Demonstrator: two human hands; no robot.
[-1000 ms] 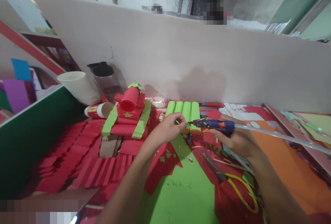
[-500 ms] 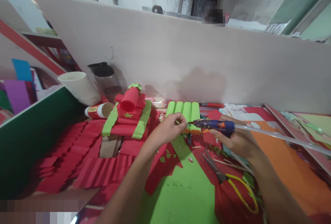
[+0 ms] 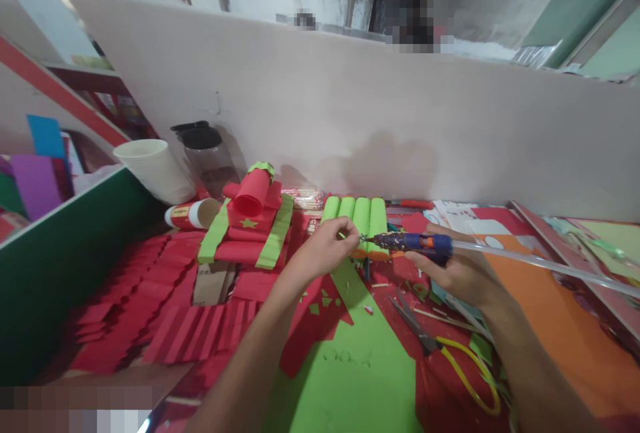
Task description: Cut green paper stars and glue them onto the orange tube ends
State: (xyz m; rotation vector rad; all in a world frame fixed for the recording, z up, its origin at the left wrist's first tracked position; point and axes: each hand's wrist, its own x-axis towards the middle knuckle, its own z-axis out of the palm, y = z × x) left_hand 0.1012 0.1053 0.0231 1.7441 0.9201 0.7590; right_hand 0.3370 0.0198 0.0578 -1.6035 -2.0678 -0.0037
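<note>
My right hand (image 3: pixel 457 270) grips a dark blue hot glue gun (image 3: pixel 415 242), its nozzle pointing left and a long clear glue stick (image 3: pixel 540 262) running out of its back. My left hand (image 3: pixel 333 244) is closed in a pinch right at the nozzle tip. Whatever sits between its fingertips is too small to make out. Behind the hands lies a row of green paper rolls (image 3: pixel 363 216) with orange at the ends. To the left stands a red paper tank model (image 3: pixel 250 220) with green strips and a yellow star, resting on a small cardboard box (image 3: pixel 213 283).
Yellow-handled scissors (image 3: pixel 450 356) lie at front right, near scraps and thin sticks. Green paper (image 3: pixel 360 380) covers the front middle. Pleated red paper (image 3: pixel 145 300), a white paper cup (image 3: pixel 155 170) and a lidded bottle (image 3: pixel 207 156) are left. A white partition (image 3: pixel 320 106) rises behind.
Both hands stay almost in place. The glue gun's nozzle tip has shifted slightly, still beside the left fingertips; a small light spot now shows there.
</note>
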